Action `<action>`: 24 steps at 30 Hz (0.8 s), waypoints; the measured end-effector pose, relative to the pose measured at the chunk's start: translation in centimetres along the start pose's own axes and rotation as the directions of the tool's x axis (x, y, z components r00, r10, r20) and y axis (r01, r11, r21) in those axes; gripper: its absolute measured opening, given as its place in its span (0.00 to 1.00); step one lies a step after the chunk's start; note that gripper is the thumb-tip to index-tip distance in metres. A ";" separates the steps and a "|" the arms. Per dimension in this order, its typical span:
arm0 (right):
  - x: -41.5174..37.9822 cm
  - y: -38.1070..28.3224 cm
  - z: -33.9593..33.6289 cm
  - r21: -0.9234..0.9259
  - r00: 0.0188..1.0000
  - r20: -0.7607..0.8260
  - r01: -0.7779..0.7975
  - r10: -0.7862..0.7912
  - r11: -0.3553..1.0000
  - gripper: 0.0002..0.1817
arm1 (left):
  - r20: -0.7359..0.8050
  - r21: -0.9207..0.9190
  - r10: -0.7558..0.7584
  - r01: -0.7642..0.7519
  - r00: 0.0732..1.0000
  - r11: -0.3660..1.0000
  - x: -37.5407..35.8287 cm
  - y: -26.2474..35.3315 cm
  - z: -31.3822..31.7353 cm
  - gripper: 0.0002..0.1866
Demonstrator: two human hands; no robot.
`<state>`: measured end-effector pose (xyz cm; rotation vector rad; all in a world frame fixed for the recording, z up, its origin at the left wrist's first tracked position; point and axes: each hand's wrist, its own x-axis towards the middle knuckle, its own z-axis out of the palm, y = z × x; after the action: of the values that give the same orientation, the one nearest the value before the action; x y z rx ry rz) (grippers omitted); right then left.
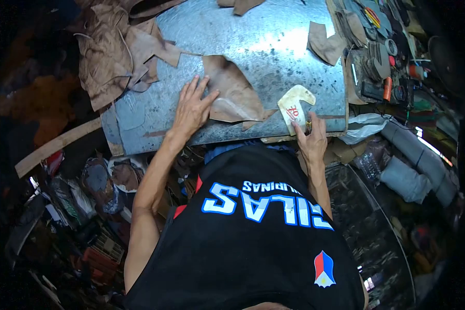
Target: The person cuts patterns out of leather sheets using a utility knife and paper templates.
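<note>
My left hand [195, 106] lies flat with fingers apart on the metal-topped work table [232, 39], its fingertips at the left edge of a brown leather piece [235, 93]. That leather is roughly leaf-shaped, with a narrow scrap [261, 119] by its lower right corner. To the right of it sits a cream-coloured hooked template [293, 106] with red writing. My right hand [313, 138] is at the template's lower end, thumb by its edge. Its fingers are curled around a small yellowish and dark thing, mostly hidden, whose kind I cannot make out.
Crumpled brown leather [106, 57] is heaped at the table's left end. A leather offcut [325, 44] lies at the upper right. Beyond the right edge are several tools, a tape roll [391, 48] and an orange-handled tool [387, 89]. A wooden strip [59, 147] juts out at left.
</note>
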<state>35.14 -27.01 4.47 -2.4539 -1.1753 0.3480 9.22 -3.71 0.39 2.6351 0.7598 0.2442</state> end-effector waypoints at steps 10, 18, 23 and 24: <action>-1.8 -1.9 2.3 -0.185 0.992 -0.006 -0.124 0.125 0.975 0.34 | 0.023 -0.224 -0.105 0.108 0.994 0.969 -6.8 4.9 0.5 0.17; -0.5 -2.1 2.2 -0.185 0.968 0.005 -0.246 0.252 0.951 0.33 | 0.078 -0.419 0.262 -0.206 0.962 0.884 -2.5 9.2 5.8 0.22; 0.1 -1.7 2.5 -0.153 0.961 -0.049 -0.276 0.272 0.949 0.33 | -0.061 -0.839 0.582 -0.358 0.811 0.409 -0.8 9.3 3.2 0.12; 0.1 -1.6 2.5 -0.141 0.957 -0.056 -0.290 0.284 0.947 0.33 | -0.060 -0.779 0.501 -0.354 0.863 0.518 0.5 8.0 0.1 0.12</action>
<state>33.18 -25.40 2.89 -2.7562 -0.8549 0.3069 13.51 -9.73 3.59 1.8944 -0.1189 0.3683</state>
